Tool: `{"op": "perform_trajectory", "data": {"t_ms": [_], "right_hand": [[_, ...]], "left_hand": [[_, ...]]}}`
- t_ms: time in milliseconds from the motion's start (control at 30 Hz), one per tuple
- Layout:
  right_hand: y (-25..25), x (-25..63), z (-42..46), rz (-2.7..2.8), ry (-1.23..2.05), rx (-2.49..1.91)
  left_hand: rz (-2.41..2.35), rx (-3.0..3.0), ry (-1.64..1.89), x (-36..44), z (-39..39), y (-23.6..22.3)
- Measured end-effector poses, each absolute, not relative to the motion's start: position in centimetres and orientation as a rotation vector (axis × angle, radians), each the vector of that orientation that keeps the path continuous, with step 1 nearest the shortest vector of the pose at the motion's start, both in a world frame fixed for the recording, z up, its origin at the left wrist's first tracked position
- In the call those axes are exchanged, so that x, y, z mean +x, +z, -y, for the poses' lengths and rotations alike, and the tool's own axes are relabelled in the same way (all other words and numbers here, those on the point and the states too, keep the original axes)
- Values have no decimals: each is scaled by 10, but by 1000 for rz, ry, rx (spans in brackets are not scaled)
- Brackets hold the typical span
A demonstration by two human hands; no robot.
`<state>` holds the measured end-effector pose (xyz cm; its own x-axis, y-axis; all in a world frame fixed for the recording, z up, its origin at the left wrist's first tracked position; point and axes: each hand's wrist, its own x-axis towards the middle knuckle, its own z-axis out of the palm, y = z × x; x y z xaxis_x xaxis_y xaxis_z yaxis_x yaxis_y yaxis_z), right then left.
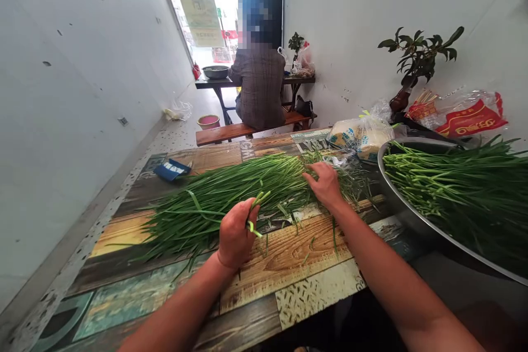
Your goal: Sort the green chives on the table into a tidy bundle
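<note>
A long pile of green chive stalks point(231, 192) lies across the patterned wooden table point(297, 253). My left hand point(235, 234) is closed in a fist round a few chive stalks whose pale ends stick out above and below the fingers. My right hand point(325, 182) rests palm down on the right end of the pile, fingers spread among the stalks. Loose bits of chive lie scattered between the two hands.
A large metal basin point(408, 214) full of chives stands at the right. Behind it are plastic bags point(363, 135), red packets point(470, 118) and a potted plant point(416, 60). A blue packet point(171, 169) lies far left. A person point(259, 85) sits on a bench beyond the table.
</note>
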<state>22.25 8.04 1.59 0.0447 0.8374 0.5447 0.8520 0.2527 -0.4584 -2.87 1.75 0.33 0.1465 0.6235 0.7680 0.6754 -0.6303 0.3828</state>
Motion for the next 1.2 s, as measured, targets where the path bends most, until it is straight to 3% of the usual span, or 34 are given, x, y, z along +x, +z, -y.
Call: {"op": "perform_trajectory", "data": {"t_ms": [267, 467, 600, 833, 1200], "right_hand": [[12, 224, -85, 1687, 85, -1553], [16, 223, -82, 1675, -77, -1556], [19, 218, -76, 1956, -81, -1386], [16, 208, -73, 2164, -187, -1454], [42, 192, -53, 2014, 588, -1001]], "left_hand": [[1254, -2313, -1476, -27, -18, 3], [1240, -2317, -1484, -27, -17, 2], [1234, -2348, -1487, -28, -18, 2], [1237, -2393, -1508, -28, -23, 3], [1216, -2512, -1602, -24, -23, 9]]}}
